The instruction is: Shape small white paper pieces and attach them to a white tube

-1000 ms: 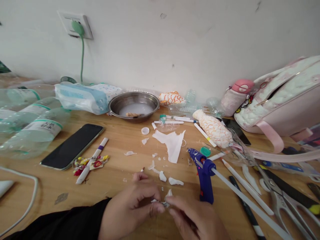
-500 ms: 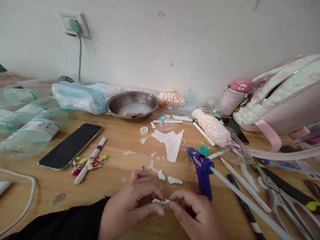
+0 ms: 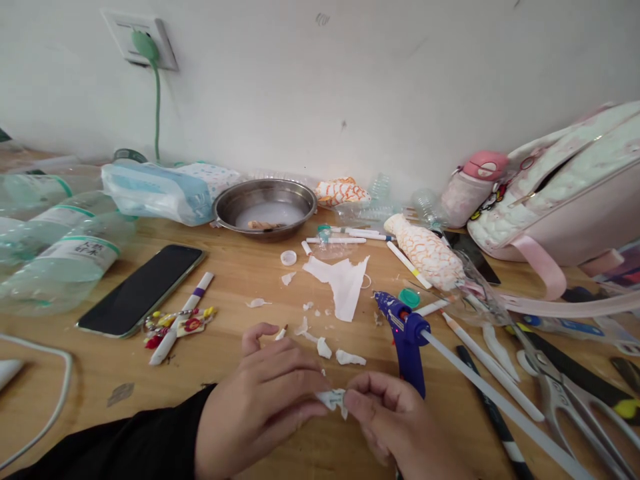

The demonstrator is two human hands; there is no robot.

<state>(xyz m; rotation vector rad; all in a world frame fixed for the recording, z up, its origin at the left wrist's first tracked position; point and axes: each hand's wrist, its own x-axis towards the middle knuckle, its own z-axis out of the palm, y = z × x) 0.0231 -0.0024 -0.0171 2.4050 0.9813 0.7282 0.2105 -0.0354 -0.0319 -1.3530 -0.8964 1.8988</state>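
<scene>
While hands (image 3: 265, 403) (image 3: 393, 410) pinch the scrap's (image 3: 335, 399) edges, the glue gun (image 3: 404, 330) crowds close.

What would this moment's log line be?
left hand: pinching white scrap | right hand: pinching same scrap | glue gun: beyond right hand | white sheet: beyond both hands

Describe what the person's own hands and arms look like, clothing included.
The left hand is bare, with no glove; a long, loose, plain black sleeve covers that arm down to about the wrist. The right hand is also ungloved, and no sleeve shows on that side before the picture's edge. No ring can be made out on either.
</scene>
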